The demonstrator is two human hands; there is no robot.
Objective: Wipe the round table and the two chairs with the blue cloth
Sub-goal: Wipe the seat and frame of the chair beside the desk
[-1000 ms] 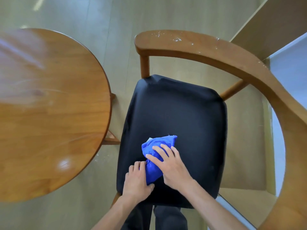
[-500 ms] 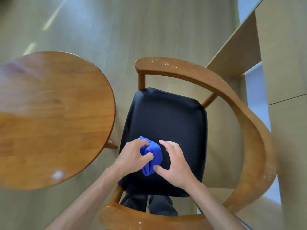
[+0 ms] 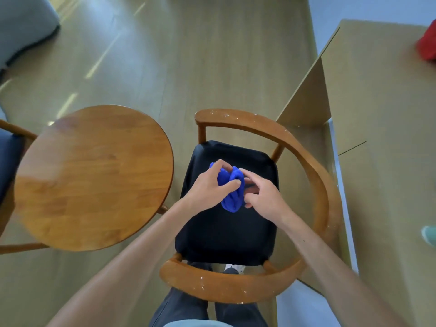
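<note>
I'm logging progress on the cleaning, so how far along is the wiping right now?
Done: nothing shows for certain; the table looks glossy and bare. In hand: the left hand grips the bunched cloth above the near chair's seat, with the right hand at it. Left: white specks still dot that chair's rail, and the second chair shows only at the frame's left edge.

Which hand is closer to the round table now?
Left. The left hand holds the blue cloth on the side toward the round table; the right hand is farther.
</note>
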